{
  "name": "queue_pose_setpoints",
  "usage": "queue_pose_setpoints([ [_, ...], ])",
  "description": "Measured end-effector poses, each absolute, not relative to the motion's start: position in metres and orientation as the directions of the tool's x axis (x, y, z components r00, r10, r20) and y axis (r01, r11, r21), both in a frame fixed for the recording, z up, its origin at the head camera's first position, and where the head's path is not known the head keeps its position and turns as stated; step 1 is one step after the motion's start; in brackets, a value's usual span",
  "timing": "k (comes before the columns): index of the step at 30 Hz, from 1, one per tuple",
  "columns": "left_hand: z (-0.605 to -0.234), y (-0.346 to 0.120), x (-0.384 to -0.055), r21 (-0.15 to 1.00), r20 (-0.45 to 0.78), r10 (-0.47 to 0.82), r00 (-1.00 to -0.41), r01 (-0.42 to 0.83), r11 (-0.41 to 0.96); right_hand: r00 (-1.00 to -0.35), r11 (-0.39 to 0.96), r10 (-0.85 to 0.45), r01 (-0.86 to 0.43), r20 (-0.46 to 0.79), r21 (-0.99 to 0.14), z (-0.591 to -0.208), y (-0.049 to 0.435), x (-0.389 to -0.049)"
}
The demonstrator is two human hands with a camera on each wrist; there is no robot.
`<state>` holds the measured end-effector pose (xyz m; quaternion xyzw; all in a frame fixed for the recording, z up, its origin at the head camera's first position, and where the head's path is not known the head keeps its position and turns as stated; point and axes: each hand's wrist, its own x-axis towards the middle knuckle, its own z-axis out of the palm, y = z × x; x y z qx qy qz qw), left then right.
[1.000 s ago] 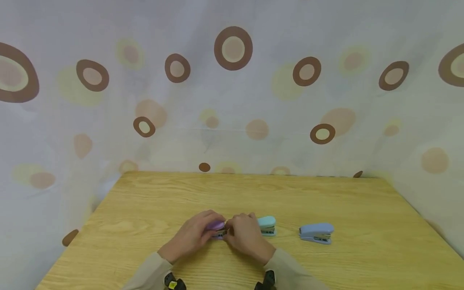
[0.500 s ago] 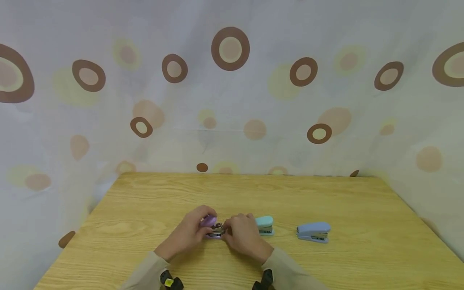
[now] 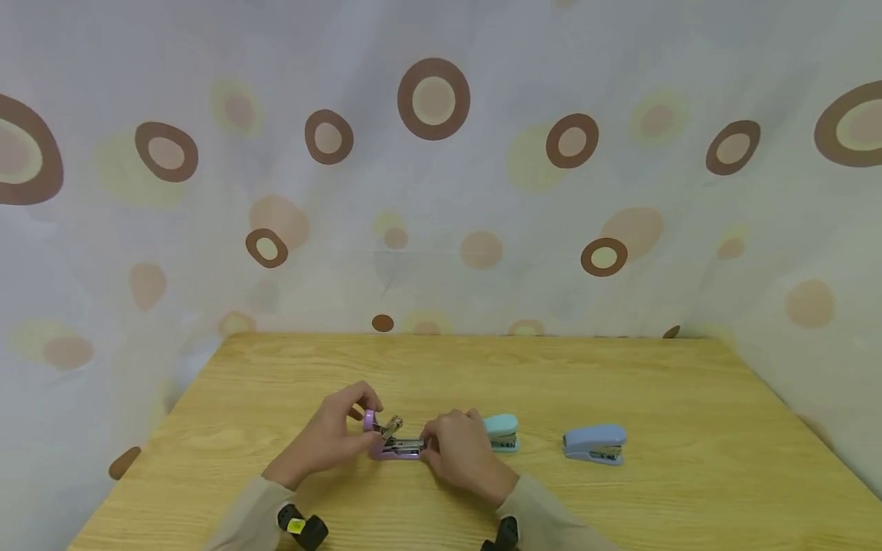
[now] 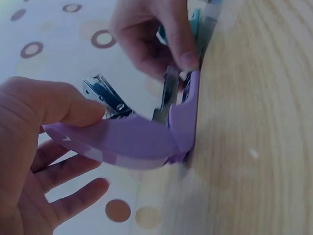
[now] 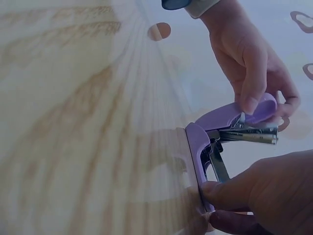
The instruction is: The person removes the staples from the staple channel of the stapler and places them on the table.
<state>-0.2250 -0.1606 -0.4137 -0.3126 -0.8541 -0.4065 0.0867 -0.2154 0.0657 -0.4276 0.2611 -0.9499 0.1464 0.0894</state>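
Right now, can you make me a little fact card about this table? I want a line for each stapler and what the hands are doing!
Purple stapler: opened up, metal insides showing, base on the table
Left hand: holds the purple stapler's lifted top
Right hand: grips the far end of its base
Mint stapler: partly hidden behind the right hand
Blue stapler: farthest right, no hand touching it
Table: yellowish wood grain
Backdrop: pale, with brown rings and soft spots

Purple stapler (image 4: 129, 139) part-hidden; teal stapler (image 3: 503, 425), perhaps more.
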Motion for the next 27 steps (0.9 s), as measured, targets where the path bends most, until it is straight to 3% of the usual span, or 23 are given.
queue_pose_setpoints([
  [10, -0.415, -0.182, -0.232, 0.676, 0.28, 0.524, -0.804, 0.553, 0.486, -0.833, 0.808, -0.48, -0.542, 0.275, -0.231, -0.43, 0.067, -0.215],
  [21, -0.417, -0.193, -0.234, 0.676, 0.202, 0.516, -0.833, 0.5, 0.542, -0.822, 0.808, -0.487, -0.552, 0.294, -0.205, -0.432, 0.068, -0.215],
  [27, -0.416, -0.193, -0.232, 0.677, 0.19, 0.54, -0.82, 0.508, 0.533, -0.822, 0.812, -0.493, -0.552, 0.286, -0.189, -0.433, 0.068, -0.214],
])
